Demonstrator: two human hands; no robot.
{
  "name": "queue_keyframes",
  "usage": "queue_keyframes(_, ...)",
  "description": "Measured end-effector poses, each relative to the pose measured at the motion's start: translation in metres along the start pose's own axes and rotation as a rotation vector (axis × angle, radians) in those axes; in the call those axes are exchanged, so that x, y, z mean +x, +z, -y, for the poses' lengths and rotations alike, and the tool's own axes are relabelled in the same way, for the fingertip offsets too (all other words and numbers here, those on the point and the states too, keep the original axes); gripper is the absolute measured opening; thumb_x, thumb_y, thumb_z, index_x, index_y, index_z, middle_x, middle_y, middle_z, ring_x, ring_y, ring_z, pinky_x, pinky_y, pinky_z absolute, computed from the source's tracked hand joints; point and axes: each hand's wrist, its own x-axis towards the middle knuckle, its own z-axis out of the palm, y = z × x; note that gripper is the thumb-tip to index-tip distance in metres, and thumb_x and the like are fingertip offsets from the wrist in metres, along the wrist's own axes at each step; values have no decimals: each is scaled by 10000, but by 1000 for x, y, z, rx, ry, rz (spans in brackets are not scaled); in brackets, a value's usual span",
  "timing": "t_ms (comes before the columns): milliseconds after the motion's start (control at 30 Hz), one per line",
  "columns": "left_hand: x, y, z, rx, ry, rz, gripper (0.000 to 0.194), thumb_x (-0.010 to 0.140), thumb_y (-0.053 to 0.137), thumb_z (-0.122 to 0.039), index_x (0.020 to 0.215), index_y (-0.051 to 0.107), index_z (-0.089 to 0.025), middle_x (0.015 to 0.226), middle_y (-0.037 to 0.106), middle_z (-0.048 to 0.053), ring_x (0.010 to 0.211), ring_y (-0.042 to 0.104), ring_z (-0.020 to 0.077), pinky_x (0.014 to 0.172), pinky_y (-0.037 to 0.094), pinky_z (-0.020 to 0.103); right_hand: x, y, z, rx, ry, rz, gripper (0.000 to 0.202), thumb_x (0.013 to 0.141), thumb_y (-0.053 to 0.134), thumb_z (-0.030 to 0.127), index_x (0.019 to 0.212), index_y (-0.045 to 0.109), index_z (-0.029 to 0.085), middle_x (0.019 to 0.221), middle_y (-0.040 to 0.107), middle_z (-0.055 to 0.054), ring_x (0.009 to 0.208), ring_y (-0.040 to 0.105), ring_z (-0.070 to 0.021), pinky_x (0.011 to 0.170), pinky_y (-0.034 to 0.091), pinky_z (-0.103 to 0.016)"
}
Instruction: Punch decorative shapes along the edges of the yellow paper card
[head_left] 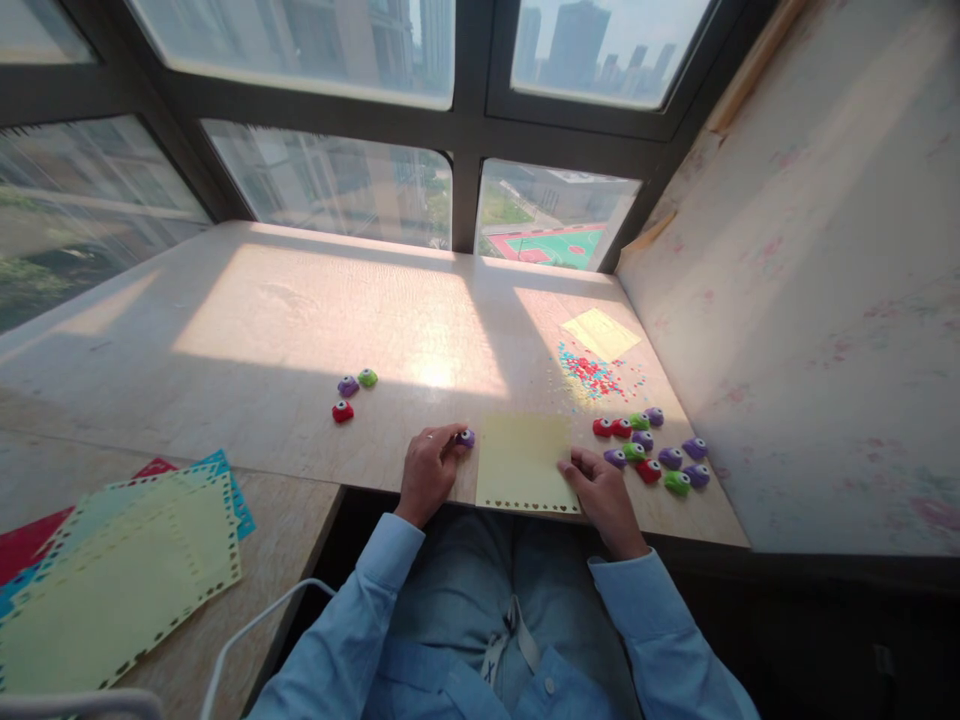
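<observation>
The step in hand looks to be fitting the purple punch (466, 438) to the left edge of the yellow sheet (525, 455). The left hand (431, 468) has a narrow grip, thumb and fingertips closed on the punch; the right hand (600, 495) pinches the sheet's right edge, thumb on top. The sheet lies at the near rim of the surface (300, 340), between the hands, a row of small cut-outs along its near side and none visible along the others. The punch sits right at the left edge, but whether paper is inside it cannot be told. The next move seems to call for seating that edge squarely in the punch and pressing, with the right hand keeping the sheet flat and straight. More punches (648, 470) cluster to the right, with three others (343, 411) beyond the left hand; coloured bits (592, 375) lie scattered past the cluster, and edge-punched sheets (142, 575) overlap at the left.
</observation>
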Motion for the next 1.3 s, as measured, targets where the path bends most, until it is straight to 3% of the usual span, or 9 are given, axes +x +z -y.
queue_keyframes(233,-1,-1,0,-4,-14,-3,241,829,653,-142,1055,688,-221,991,728,51,916,646,220,850,509,397,0,-1,-4,-2,-9,0,553,699,688,573,1013,729,121,969,750,-123,942,696,-330,849,550,-446)
queue_keyframes(1300,-2,-3,5,-111,-18,29,432,767,641,18,1092,722,-256,1024,727,23,947,639,203,917,506,403,3,-1,-5,-18,9,69,473,726,640,489,1017,729,127,980,747,-108,935,688,-331,829,529,-437)
